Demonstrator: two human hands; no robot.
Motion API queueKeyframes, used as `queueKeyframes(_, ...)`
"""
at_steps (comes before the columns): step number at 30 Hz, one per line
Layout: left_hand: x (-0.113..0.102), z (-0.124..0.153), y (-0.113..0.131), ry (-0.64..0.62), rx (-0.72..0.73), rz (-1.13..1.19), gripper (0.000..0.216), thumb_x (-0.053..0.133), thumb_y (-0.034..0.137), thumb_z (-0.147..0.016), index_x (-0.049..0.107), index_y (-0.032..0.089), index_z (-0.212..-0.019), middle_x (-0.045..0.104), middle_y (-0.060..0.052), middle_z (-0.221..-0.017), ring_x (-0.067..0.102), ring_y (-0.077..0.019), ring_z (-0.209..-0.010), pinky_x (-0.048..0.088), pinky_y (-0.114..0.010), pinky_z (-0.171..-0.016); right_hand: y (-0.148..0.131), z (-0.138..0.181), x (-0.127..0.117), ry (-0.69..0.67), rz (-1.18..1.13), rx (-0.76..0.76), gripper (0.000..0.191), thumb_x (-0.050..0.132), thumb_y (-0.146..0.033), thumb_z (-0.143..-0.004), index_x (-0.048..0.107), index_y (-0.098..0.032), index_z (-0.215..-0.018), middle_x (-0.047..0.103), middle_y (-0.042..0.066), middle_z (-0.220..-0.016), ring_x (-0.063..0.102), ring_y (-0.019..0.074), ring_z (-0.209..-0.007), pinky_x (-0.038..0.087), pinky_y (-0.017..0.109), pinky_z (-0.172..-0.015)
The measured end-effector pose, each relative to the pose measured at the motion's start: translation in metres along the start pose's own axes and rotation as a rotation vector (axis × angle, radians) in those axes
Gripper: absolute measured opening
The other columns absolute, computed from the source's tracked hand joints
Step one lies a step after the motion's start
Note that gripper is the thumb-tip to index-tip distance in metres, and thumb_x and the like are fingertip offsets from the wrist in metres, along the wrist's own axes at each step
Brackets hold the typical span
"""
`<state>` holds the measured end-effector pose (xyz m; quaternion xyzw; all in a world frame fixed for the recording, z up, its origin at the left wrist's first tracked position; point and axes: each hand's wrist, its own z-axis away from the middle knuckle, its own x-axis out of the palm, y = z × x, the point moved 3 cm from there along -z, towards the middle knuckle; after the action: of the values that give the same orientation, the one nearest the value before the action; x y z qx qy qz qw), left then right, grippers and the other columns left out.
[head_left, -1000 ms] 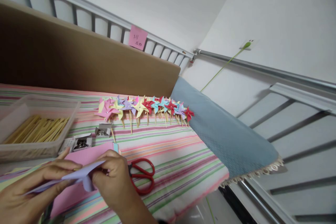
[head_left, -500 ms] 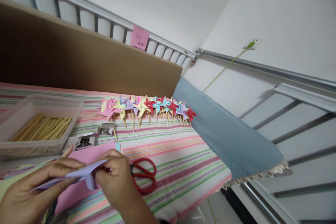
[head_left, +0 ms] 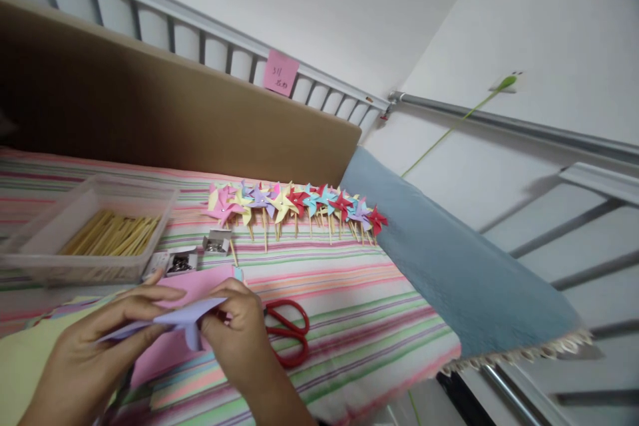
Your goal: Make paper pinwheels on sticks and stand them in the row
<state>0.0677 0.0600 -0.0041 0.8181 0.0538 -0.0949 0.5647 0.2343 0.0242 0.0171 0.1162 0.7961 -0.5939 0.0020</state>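
Observation:
Both hands grip one purple paper pinwheel [head_left: 188, 315] whose corners are bent inward. My left hand [head_left: 107, 336] pinches its left side between thumb and fingers. My right hand [head_left: 238, 326] is closed on the right side, fingertips curled at the folded points; whether a pin is between them is hidden. Under the hands lies pink paper [head_left: 162, 353], with yellow sheets [head_left: 30, 359] to the left. Red-handled scissors [head_left: 292, 333] rest just right of my right hand, blades hidden behind it.
A clear plastic box [head_left: 162, 233] of wooden sticks [head_left: 112, 233] stands at left. Small boxes of metal fasteners [head_left: 182, 261] and pins [head_left: 216, 241] sit beside it. Finished pinwheels [head_left: 299, 203] lie in a row along the back. A cardboard panel [head_left: 200, 113] rises behind the striped cloth [head_left: 359, 319].
The view has shifted, so everything sits slightly farther right in it. Both hands keep their hold on the purple paper pinwheel, with its shape little altered.

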Motion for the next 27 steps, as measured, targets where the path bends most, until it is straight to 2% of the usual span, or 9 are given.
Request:
queueKeyframes(3, 0.001, 0.000, 0.006, -0.065, 0.022, 0.028, 0.010, 0.070, 0.033, -0.070, 0.069, 0.024, -0.066, 0.072, -0.005, -0.093, 0.064, -0.0249, -0.097, 0.043, -0.040, -0.099, -0.001, 0.001, 0.000, -0.006, 0.006, -0.007, 0.027, 0.056, -0.001, -0.067, 0.074, -0.020, -0.071, 0.058, -0.001, -0.069, 0.057, 0.0117, -0.066, 0.042, 0.019, -0.058)
queueKeyframes(5, 0.000, -0.002, 0.013, -0.046, 0.081, 0.054, 0.009, 0.071, 0.030, -0.069, 0.069, 0.023, -0.065, 0.071, -0.005, -0.084, 0.066, -0.0234, -0.087, 0.044, -0.041, -0.097, -0.003, 0.001, 0.000, -0.012, 0.004, -0.010, 0.030, 0.056, 0.000, -0.067, 0.075, -0.021, -0.074, 0.059, -0.001, -0.070, 0.058, 0.0120, -0.067, 0.042, 0.020, -0.058)
queueKeyframes(9, 0.002, -0.005, 0.022, -0.097, 0.105, 0.064, 0.009, 0.068, 0.025, -0.072, 0.068, 0.022, -0.063, 0.068, -0.003, -0.072, 0.065, -0.0204, -0.073, 0.046, -0.040, -0.092, -0.003, 0.001, 0.000, -0.035, 0.000, -0.021, 0.030, 0.058, -0.002, -0.069, 0.076, -0.023, -0.081, 0.060, 0.000, -0.074, 0.058, 0.0124, -0.067, 0.043, 0.020, -0.056)
queueKeyframes(18, 0.001, -0.007, 0.026, -0.159, 0.137, 0.114, 0.010, 0.068, 0.022, -0.073, 0.068, 0.023, -0.064, 0.069, -0.001, -0.069, 0.064, -0.0187, -0.070, 0.032, -0.046, -0.105, 0.000, 0.004, 0.001, -0.090, -0.007, -0.015, 0.033, 0.055, -0.004, -0.076, 0.076, -0.027, -0.089, 0.057, 0.001, -0.077, 0.058, 0.0120, -0.065, 0.045, 0.020, -0.054)
queueKeyframes(23, -0.001, -0.005, 0.026, -0.173, 0.161, 0.107, 0.009, 0.067, 0.021, -0.074, 0.069, 0.022, -0.065, 0.070, -0.001, -0.071, 0.064, -0.0188, -0.072, 0.035, -0.044, -0.103, 0.005, 0.006, 0.003, -0.101, -0.040, -0.006, 0.040, 0.055, 0.000, -0.074, 0.075, -0.030, -0.091, 0.056, 0.000, -0.079, 0.058, 0.0128, -0.070, 0.046, 0.022, -0.059)
queueKeyframes(27, -0.001, -0.005, 0.026, -0.184, 0.187, 0.126, 0.009, 0.066, 0.018, -0.075, 0.069, 0.022, -0.068, 0.070, -0.001, -0.072, 0.064, -0.0182, -0.073, 0.037, -0.041, -0.101, 0.005, 0.005, 0.003, -0.097, -0.076, -0.010, 0.039, 0.055, 0.000, -0.074, 0.075, -0.030, -0.090, 0.055, 0.000, -0.077, 0.057, 0.0125, -0.068, 0.046, 0.021, -0.056)
